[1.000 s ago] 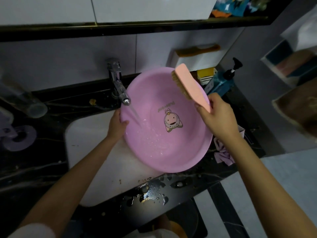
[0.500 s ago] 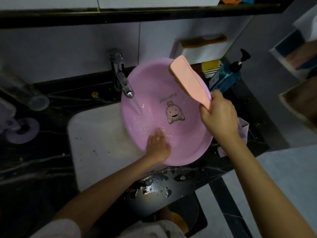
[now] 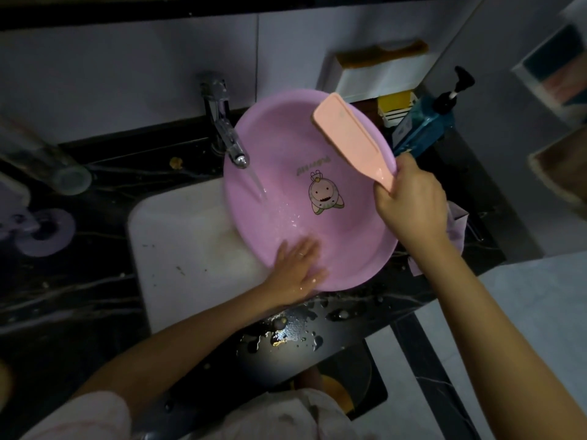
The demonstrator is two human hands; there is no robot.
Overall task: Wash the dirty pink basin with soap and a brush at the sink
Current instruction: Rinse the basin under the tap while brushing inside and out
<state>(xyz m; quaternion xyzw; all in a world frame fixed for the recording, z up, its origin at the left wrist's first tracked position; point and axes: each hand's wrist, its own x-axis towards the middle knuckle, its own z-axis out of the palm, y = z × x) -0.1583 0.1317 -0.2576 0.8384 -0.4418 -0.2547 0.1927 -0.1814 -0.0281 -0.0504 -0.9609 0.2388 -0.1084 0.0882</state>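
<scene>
Head view: my left hand (image 3: 300, 268) flat, fingers spread, rubbing wet near wall inside pink basin (image 3: 343, 249). Basin tilted over sink (image 3: 190, 249), right edge on counter. Right hand (image 3: 409, 201) clenched on brush (image 3: 349, 141) handle, brush raised. Faucet (image 3: 227, 134) running into basin. I judge rinsing stage, no suds visible; scrubbing possibly left. Second ago left hand gripped left rim; now inside.

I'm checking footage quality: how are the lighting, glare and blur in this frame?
Head view: dim overall, corners nearly black; a bright glare patch on the wet countertop; the left hand is slightly motion-blurred on the pink basin; wide-angle lens bends the edges.
</scene>
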